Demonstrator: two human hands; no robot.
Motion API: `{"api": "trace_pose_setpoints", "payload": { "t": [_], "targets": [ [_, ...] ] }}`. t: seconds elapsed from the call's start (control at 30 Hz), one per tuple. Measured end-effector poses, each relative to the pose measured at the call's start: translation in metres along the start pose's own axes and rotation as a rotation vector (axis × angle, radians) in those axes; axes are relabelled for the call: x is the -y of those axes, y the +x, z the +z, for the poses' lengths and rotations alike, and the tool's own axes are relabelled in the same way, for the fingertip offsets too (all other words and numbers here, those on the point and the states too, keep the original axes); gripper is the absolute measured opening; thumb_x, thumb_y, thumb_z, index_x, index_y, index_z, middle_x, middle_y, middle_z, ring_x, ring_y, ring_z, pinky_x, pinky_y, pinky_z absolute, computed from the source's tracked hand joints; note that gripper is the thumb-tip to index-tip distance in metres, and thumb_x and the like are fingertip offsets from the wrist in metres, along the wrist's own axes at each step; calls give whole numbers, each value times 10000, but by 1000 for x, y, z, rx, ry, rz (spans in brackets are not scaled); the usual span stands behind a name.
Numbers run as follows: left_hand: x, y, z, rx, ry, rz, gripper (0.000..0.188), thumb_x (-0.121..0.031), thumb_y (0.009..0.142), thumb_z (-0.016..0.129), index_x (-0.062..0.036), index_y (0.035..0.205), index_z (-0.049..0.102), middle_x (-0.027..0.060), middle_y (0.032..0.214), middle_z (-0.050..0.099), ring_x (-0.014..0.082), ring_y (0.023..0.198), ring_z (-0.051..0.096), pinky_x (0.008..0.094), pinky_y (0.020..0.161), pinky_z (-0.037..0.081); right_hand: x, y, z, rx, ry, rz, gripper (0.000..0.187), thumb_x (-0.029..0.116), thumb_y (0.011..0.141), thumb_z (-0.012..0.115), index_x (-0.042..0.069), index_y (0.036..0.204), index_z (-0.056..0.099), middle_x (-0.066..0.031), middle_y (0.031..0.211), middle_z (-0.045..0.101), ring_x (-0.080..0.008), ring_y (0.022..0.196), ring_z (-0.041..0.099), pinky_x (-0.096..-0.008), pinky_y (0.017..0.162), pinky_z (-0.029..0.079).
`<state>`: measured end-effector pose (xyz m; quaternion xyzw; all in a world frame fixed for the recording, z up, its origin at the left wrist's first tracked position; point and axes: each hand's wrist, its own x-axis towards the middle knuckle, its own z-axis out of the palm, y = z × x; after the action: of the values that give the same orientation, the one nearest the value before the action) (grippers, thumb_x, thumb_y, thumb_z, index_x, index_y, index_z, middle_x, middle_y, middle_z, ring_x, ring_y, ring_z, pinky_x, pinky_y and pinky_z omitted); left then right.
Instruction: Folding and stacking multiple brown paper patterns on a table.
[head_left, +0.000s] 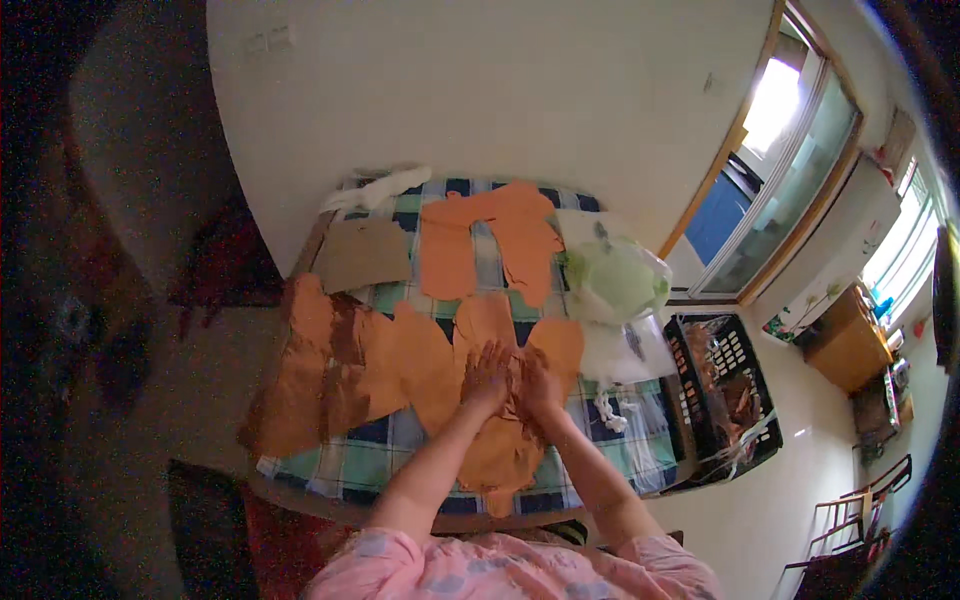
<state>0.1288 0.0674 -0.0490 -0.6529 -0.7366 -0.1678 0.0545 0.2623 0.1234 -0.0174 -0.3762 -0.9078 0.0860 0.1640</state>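
Palm down, the left hand [486, 380] lies with fingers extended and no visible grasp on a soft, flat, orange folded piece [500, 455] at the near middle of the table; the right hand [541, 390] rests just beside it on the same piece, and whether its fingers pinch the edge cannot be told. To the left spreads a wide orange sheet with brown patches [290, 405]; beyond the hands lies an orange piece with two leg-like lengths [447, 258], beside a flat tan piece [368, 255]. All rest on a blue, white and green checked cloth [375, 437]. Toward the right edge sit a translucent pale-green plastic bag [615, 280], its contents too blurred to tell, and a small white bundle [612, 414]. Just beyond that edge stands a black slotted plastic crate [684, 395], holding orange-brown pieces [738, 396] partly under clear plastic film.
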Motion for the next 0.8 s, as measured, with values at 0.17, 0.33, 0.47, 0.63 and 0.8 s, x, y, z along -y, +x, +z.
{"api": "trace_pose_setpoints", "payload": {
  "t": [0.17, 0.33, 0.47, 0.63, 0.8],
  "targets": [
    [-6, 2, -24, 105, -83, -48, 526, -296, 928, 405, -56, 1395, 370, 96, 1505, 264, 242, 1418, 153, 491, 1133, 69, -42, -54, 7, -442, -186, 393, 491, 191, 741, 634, 55, 1187, 482, -174, 1031, 582, -393, 867, 568, -476, 755, 464],
    [-13, 5, -32, 113, -72, -5, 575, -303, 911, 444, -68, 1421, 319, 93, 1508, 259, 237, 1420, 150, 493, 1131, 70, -83, -57, 32, -471, 167, 400, 515, 80, 725, 643, 60, 1204, 454, -123, 826, 560, -301, 773, 579, -403, 671, 481],
    [7, -3, -22, 101, -59, -89, 600, -314, 904, 463, -75, 1430, 299, 93, 1523, 221, 247, 1415, 175, 500, 1131, 77, 17, -30, -27, -451, 826, 166, 507, -31, 734, 634, 63, 1201, 459, -68, 748, 532, -191, 685, 552, -309, 631, 465],
    [-15, -6, -61, 180, 101, -67, 532, -317, 934, 411, -82, 1408, 354, 123, 1507, 250, 272, 1406, 202, 505, 1129, 88, 48, -29, -40, -405, 770, -8, 279, 50, 867, 599, 60, 1139, 539, -68, 888, 632, -133, 804, 603, -279, 699, 481],
    [-33, 10, -50, 179, 208, -16, 504, -319, 962, 348, -76, 1403, 371, 143, 1504, 247, 287, 1404, 199, 511, 1128, 85, -53, -17, 20, -425, 1077, 312, 324, 123, 919, 490, 47, 1233, 517, -119, 1169, 584, -210, 1111, 544, -360, 942, 411]
  ]
}}
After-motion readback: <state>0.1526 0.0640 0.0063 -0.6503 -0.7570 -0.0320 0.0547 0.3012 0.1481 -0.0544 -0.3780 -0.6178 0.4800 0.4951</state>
